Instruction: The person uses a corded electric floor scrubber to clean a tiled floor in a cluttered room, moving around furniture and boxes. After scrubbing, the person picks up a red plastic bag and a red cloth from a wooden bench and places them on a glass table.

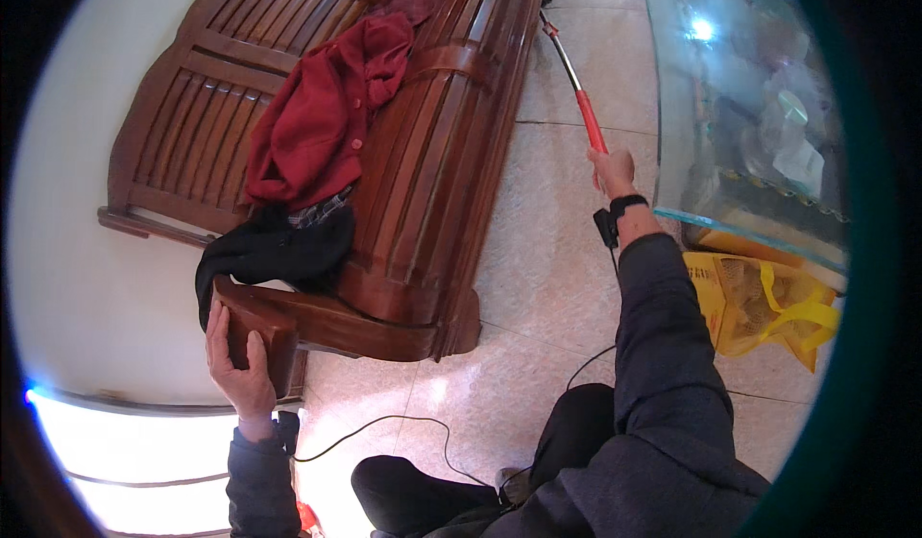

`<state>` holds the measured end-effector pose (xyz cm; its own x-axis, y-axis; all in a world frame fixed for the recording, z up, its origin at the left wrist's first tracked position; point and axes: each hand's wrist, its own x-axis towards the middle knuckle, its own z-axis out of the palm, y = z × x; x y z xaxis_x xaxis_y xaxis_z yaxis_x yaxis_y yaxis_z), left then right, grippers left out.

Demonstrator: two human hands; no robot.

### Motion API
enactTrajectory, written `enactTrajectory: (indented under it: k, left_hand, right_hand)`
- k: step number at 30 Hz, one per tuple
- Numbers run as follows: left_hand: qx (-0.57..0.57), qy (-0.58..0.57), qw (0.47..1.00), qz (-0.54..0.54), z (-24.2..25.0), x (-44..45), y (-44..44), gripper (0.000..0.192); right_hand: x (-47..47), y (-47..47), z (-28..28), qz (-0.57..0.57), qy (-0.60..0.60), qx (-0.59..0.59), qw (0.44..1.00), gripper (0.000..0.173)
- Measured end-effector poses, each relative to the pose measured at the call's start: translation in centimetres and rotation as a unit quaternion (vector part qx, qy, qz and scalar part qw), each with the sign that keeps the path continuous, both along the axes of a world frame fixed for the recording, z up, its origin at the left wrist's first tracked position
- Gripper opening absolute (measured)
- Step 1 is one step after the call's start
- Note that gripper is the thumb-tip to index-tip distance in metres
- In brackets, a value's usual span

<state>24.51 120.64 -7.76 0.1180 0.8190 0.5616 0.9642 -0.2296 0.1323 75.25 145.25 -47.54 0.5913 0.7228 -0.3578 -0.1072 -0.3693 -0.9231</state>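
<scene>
My right hand [612,172] is closed around the red grip of a long-handled tool [589,116] with a metal shaft. The tool slants up and away along the foot of a dark wooden bench [425,199]; its dark far end, by the bench's lower edge, is too small to make out. My left hand [241,369] rests on the bench's wooden armrest [270,329], fingers spread over its end. On the seat lie a red buttoned garment [324,116], a black cloth [288,250] draped beside the armrest, and a patterned cloth at the top.
A glass-topped table [666,142] stands to the right, with a yellow bag [771,307] below its near edge. Black cables [403,417] run from devices on both wrists. Light tiled floor [555,250] lies between bench and table. A white wall [94,286] stands behind the bench.
</scene>
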Motion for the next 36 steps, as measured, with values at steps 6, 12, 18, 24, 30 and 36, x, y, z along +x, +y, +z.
enactTrajectory:
  k: [6, 12, 18, 24, 30, 36]
  left_hand:
    - [0.016, 0.027, 0.999, 0.005, 0.2, 0.1, 0.0, 0.048]
    - [0.037, 0.046, 0.998, -0.007, 0.5, 0.3, -0.1, 0.046]
    - [0.051, 0.068, 0.996, -0.009, 0.8, 0.3, -0.3, 0.045]
    - [0.058, 0.074, 0.996, 0.002, 0.8, 0.3, -0.6, 0.046]
    - [0.066, 0.070, 0.995, 0.005, 0.7, 0.2, -0.6, 0.046]
    - [0.058, 0.045, 0.997, 0.001, 0.3, -0.1, -0.4, 0.044]
  right_hand:
    - [-2.1, -12.2, -5.9, 0.052, 0.019, 0.002, 0.998, 0.035]
    - [-3.1, -39.5, -12.7, 0.206, -0.119, -0.180, 0.954, 0.040]
    - [3.6, -69.7, -11.4, 0.253, -0.101, -0.292, 0.917, 0.041]
    - [2.8, -71.9, -11.3, 0.199, -0.088, -0.305, 0.927, 0.038]
    - [3.3, -42.0, -8.9, 0.201, -0.143, -0.035, 0.968, 0.032]
    - [0.8, -11.0, -0.9, 0.216, -0.102, -0.072, 0.968, 0.042]
